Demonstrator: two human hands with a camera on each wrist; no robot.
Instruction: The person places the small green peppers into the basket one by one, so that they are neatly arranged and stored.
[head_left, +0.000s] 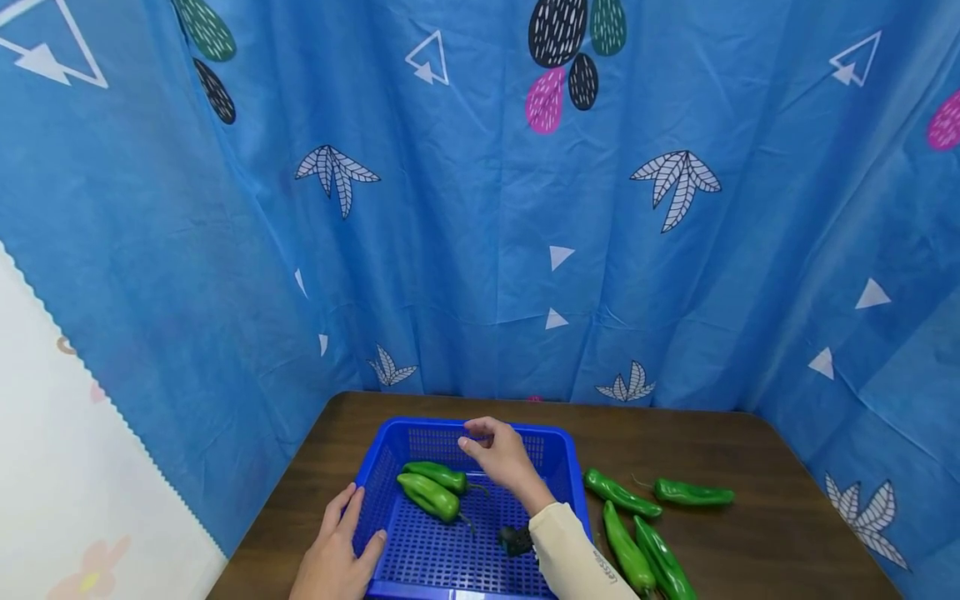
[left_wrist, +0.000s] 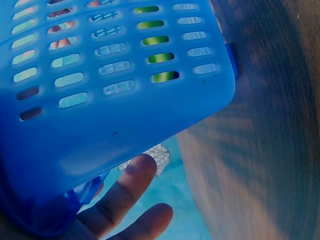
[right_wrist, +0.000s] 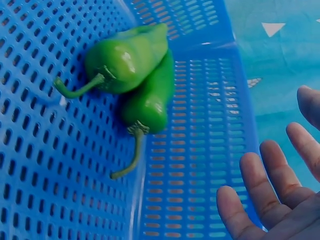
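Note:
A blue plastic basket with slotted walls stands on the wooden table. Two green peppers lie side by side against its left part, stems toward the middle; the right wrist view shows both peppers close up. My left hand rests at the basket's left rim, its fingers outside the wall in the left wrist view. Over the back part of the basket hovers my right hand, fingers loosely bent and spread, holding nothing. Part of the basket's right side is hidden by my right sleeve.
Several green peppers lie on the table right of the basket, some close to its wall. A dark wrist device shows beside the right sleeve. A blue patterned curtain hangs behind the table and along its sides.

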